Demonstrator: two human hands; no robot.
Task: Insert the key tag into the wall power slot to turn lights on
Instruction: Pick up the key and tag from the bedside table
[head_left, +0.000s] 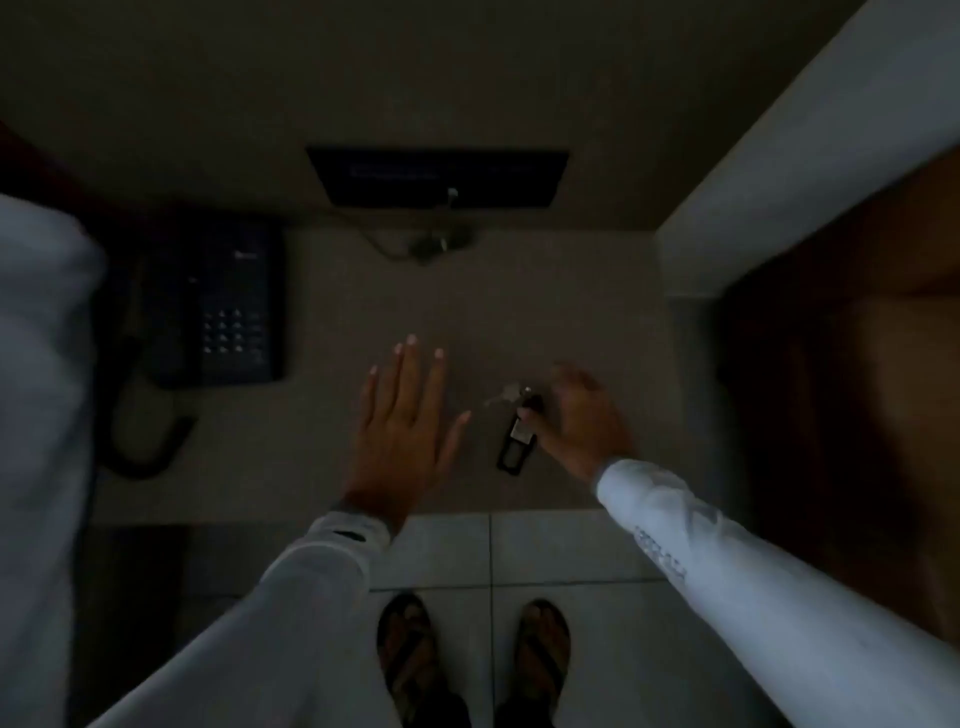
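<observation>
The room is dark. A black key tag (515, 447) with a silver band lies on the grey tabletop (571, 312), a metal key (506, 393) joined to its far end. My right hand (582, 418) rests just right of it, thumb and fingers pinching the tag's upper end. My left hand (402, 415) hovers flat over the table to the tag's left, fingers spread, holding nothing. A dark panel (439, 176) on the wall at the table's back has a small plug and cord at its lower middle; a power slot cannot be made out.
A dark desk phone (218, 312) with a coiled cord sits at the table's left. White bedding (41, 389) fills the left edge. A white wall corner (779, 182) and a wooden door (857, 364) stand to the right. My sandalled feet (472, 660) are on pale floor tiles below.
</observation>
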